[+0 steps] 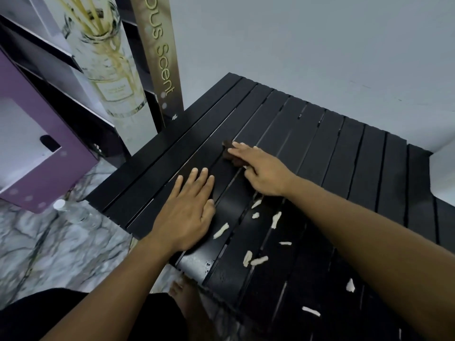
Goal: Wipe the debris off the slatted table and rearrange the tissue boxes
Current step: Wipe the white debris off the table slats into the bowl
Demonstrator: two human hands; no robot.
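Observation:
The black slatted table (344,153) fills the middle and right of the view. Several white scraps of debris (275,219) lie scattered on its near slats. My left hand (187,215) rests flat on the table near its left edge, fingers apart, holding nothing. My right hand (261,168) lies further back with its fingers pressing a small dark brown cloth (230,151) onto the slats; most of the cloth is hidden under the fingers. A purple box (44,153) with a white face, perhaps a tissue box, stands at the far left off the table.
A tall printed display panel (110,70) showing a reed diffuser and the word "Scent" stands behind the table's left corner, beside dark shelving (49,57). Marbled floor (49,247) lies to the left. A small white-capped bottle (60,205) sits on the floor. A bare foot (182,289) shows below the table edge.

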